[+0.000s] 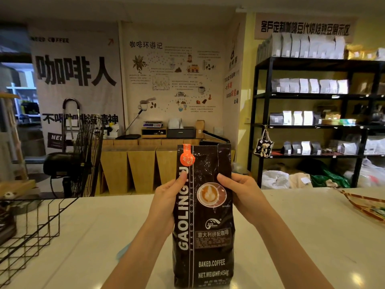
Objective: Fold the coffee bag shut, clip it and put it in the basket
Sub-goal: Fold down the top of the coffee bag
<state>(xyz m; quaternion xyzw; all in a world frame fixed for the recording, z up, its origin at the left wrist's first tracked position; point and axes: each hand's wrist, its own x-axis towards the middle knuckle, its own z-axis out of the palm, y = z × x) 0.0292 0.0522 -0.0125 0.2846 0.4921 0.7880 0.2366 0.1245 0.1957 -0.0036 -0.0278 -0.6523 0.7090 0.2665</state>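
Note:
A tall black coffee bag (208, 247) with white lettering and an orange label stands upright on the white table (302, 236), straight in front of me. Its top edge is unfolded and stands straight up. My left hand (166, 197) grips the bag's left side, thumb on the front. My right hand (239, 192) grips the right side at the same height. A black wire basket (31, 228) sits at the table's left edge. A light blue object (123, 252), partly hidden behind my left forearm, lies on the table; I cannot tell what it is.
A patterned bag or tray (366, 205) lies at the table's right edge. Beyond the table stand a black fan (83, 159), wooden counters (141, 167) and a black shelf (312, 126) stacked with coffee bags.

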